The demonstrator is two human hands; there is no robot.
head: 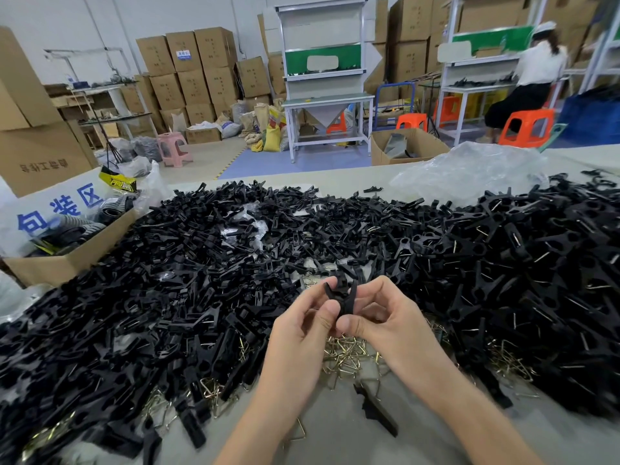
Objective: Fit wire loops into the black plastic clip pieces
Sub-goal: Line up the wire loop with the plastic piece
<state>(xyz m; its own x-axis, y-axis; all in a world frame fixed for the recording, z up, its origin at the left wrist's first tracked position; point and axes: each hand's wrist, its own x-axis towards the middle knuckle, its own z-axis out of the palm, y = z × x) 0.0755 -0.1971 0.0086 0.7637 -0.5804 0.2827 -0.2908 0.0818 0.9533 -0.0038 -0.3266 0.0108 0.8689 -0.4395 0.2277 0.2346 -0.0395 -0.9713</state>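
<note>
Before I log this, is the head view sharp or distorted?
Head view: left hand, right hand and black clip sharp; pile of clips smears at the lower corners; seated person blurred; wide-angle bend tilts the workbench; light soft, no harsh glare.

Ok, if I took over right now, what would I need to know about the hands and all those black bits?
The left hand and right hand pinch one black clip piece between them; no wire shows in it. Loose wire loops lie under the hands. The right heap shows many wires fitted; the left heap looks mostly unfitted, so lots remain.
</note>
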